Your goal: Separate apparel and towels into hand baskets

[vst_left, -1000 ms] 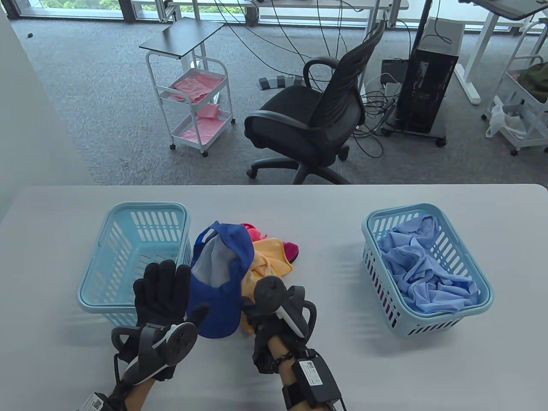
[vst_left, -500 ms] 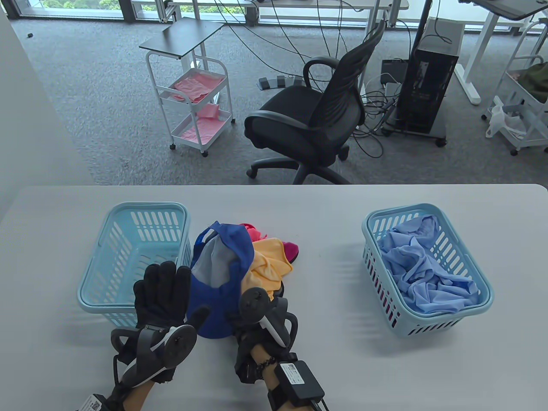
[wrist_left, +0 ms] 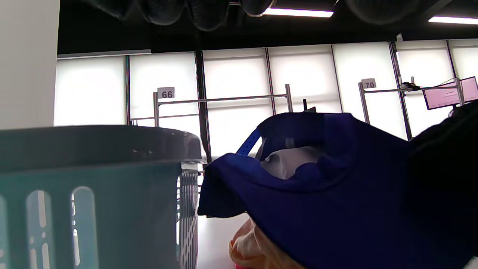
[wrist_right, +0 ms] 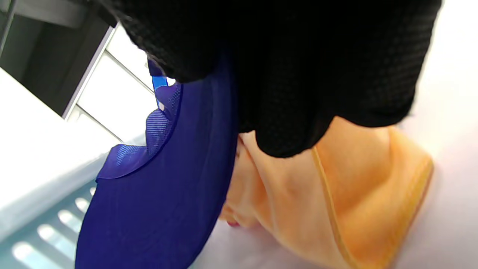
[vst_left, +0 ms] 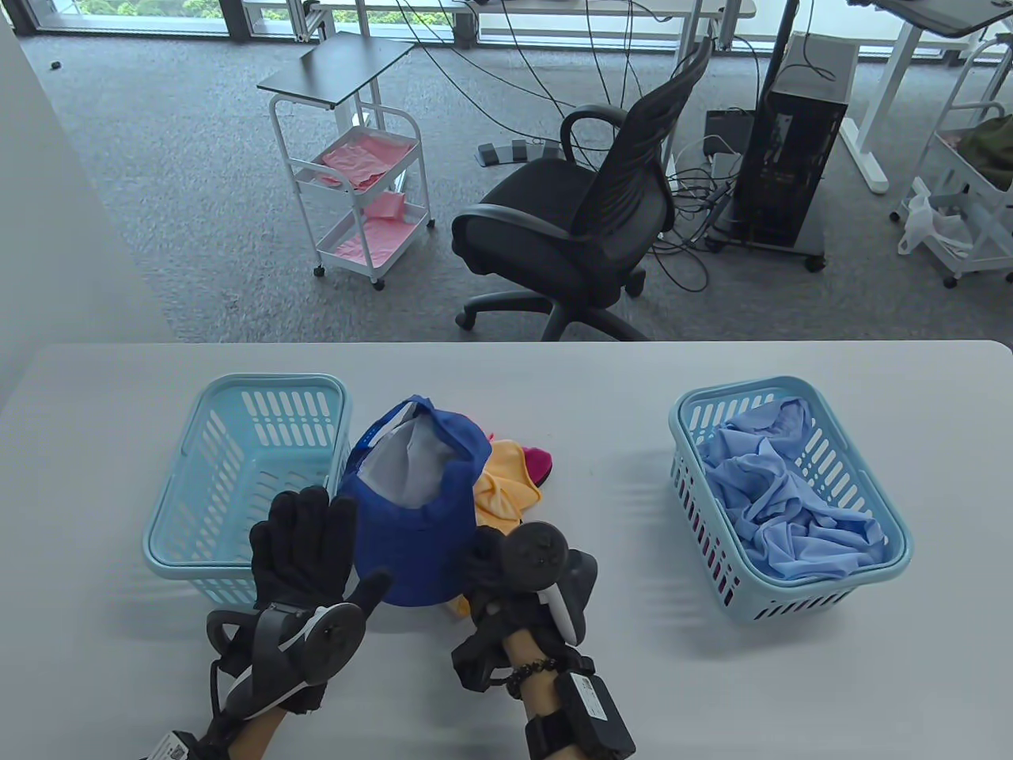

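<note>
An open-plan office or lab floor, seen over a white table (vst_left: 601, 372): grey carpet (vst_left: 182, 166) runs to a wall of windows, with a black swivel chair (vst_left: 582, 210), a PC tower (vst_left: 783, 178) on a wheeled stand and loose cables (vst_left: 554, 71) trailing between white-legged desks (vst_left: 874, 103). A white trolley (vst_left: 356, 202) holds pink cloth, and numbered signs, 66 (wrist_left: 166, 93) and 70 (wrist_left: 369, 84), hang on metal frames before blinds under strip lights.

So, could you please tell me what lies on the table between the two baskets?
In the table view, a blue cap on an orange cloth and a pink one sit beside the left basket; bare table reaches the right basket.
</note>
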Demonstrator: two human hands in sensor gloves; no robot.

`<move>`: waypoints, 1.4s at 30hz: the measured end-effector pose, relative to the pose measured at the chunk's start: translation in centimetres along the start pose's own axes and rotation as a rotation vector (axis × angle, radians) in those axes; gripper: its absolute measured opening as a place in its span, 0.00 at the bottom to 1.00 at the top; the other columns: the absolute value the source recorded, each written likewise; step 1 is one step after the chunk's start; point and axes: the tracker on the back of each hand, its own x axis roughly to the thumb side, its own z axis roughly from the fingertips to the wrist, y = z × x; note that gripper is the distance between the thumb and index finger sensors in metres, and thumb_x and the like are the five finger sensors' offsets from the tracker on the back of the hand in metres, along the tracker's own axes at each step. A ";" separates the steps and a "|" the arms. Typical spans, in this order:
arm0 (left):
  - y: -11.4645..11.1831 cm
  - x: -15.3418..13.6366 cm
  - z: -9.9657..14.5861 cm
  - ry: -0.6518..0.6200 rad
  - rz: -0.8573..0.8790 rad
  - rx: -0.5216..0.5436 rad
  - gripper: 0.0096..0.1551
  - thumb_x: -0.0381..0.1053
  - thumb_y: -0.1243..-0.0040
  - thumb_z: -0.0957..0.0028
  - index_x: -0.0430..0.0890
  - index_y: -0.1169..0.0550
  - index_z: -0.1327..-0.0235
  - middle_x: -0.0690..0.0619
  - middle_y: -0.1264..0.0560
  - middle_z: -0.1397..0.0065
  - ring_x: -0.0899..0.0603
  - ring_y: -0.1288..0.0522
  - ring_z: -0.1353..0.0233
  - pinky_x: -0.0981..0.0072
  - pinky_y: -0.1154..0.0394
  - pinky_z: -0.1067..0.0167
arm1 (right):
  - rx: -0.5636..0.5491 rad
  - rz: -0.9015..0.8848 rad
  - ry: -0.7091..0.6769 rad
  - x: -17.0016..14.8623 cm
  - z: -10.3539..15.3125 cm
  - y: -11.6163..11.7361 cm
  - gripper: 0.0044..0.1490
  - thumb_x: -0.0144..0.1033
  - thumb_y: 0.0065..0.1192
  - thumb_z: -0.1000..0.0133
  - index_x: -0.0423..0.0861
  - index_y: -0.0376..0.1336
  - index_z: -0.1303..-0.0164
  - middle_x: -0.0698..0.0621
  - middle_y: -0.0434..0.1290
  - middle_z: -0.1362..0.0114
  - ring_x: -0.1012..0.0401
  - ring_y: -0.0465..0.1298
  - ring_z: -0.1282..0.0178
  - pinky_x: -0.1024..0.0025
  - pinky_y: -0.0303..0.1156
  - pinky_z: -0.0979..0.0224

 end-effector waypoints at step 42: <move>-2.2 3.0 0.4 -0.115 0.013 -0.097 0.56 0.72 0.57 0.43 0.39 0.56 0.14 0.30 0.53 0.12 0.20 0.48 0.16 0.26 0.45 0.25 | -0.490 0.242 0.136 -1.1 2.0 -36.7 0.26 0.36 0.67 0.43 0.39 0.69 0.37 0.43 0.82 0.48 0.49 0.87 0.56 0.56 0.85 0.54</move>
